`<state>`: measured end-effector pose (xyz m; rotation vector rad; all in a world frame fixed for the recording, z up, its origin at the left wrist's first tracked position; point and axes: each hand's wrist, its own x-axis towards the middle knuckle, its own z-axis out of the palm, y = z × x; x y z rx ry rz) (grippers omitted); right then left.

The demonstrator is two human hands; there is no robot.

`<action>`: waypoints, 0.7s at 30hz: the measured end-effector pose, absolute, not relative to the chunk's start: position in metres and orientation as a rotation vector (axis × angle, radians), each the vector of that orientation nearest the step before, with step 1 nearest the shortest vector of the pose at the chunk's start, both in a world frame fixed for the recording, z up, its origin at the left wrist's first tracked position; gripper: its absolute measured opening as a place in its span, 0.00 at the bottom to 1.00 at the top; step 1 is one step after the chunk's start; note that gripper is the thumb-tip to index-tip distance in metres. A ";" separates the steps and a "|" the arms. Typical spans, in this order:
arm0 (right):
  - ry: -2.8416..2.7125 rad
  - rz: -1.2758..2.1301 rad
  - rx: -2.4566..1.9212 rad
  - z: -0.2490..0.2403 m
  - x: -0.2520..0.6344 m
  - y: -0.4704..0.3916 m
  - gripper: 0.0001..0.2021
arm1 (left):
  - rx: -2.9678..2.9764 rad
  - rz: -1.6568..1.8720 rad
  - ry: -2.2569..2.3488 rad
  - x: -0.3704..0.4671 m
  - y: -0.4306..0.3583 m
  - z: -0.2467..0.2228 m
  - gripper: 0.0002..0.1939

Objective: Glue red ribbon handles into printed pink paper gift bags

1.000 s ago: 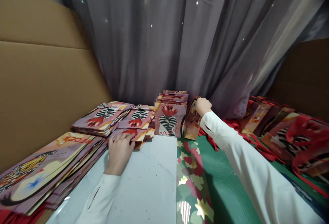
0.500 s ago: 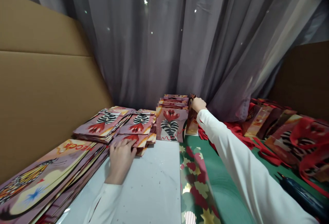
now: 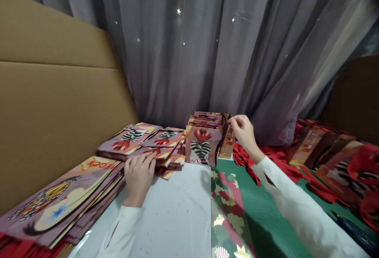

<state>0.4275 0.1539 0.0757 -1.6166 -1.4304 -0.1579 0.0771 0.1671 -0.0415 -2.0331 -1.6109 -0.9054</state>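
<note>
My left hand (image 3: 139,177) lies at the front of a stack of folded flat paper bags (image 3: 167,135) with zebra-stripe and red flower prints. Its fingers are over the top bag and the thumb is by its front edge. My right hand (image 3: 243,131) is at the upper right edge of a standing paper bag (image 3: 227,143), thumb and fingertips drawn together there. Left of that bag, several more standing bags form a row, the front bag (image 3: 203,145) facing me with a flower and zebra print.
Large flat printed sheets (image 3: 59,202) with a butterfly are piled at the left, by a cardboard wall (image 3: 59,92). At the right, red ribbons (image 3: 275,159), finished-looking bags with ribbon (image 3: 346,163) and a dark tool (image 3: 355,230) lie on a green surface (image 3: 263,202). Grey curtain (image 3: 189,72) hangs behind.
My right hand has shifted from the top of the standing bag to its right edge. My left hand has reached slightly further over the folded bags. The view has turned a little left.
</note>
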 end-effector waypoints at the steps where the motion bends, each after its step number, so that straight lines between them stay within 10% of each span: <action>1: -1.469 -0.123 -1.562 0.067 0.422 0.140 0.13 | -2.015 -0.936 -1.607 0.077 0.167 -0.039 0.18; 11: -1.685 0.432 -1.281 0.004 0.389 0.059 0.14 | -1.844 -1.165 -1.555 0.066 0.145 0.021 0.18; 21: -1.428 0.804 -1.069 -0.014 0.330 0.050 0.23 | -1.620 -2.398 -1.660 0.061 0.047 0.075 0.20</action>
